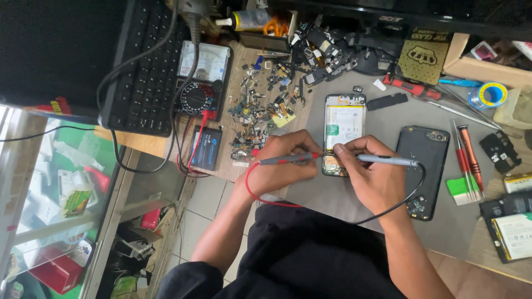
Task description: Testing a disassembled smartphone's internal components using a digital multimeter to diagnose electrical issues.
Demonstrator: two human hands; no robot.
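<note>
An opened phone (344,124) with its white battery showing lies on the grey mat (382,119). My left hand (282,166) holds a red test probe (288,159), its tip at the phone's lower end. My right hand (371,171) holds a grey probe with a black lead (388,160), its tip on the same lower board area. The red lead loops down and back toward an analog multimeter (202,80) at the upper left.
A black phone back cover (422,166) lies right of my right hand. Screwdrivers (468,158), a tape roll (490,94), loose small parts (266,94), a black keyboard (141,66) and batteries (512,227) crowd the bench. A glass display case (61,199) stands at left.
</note>
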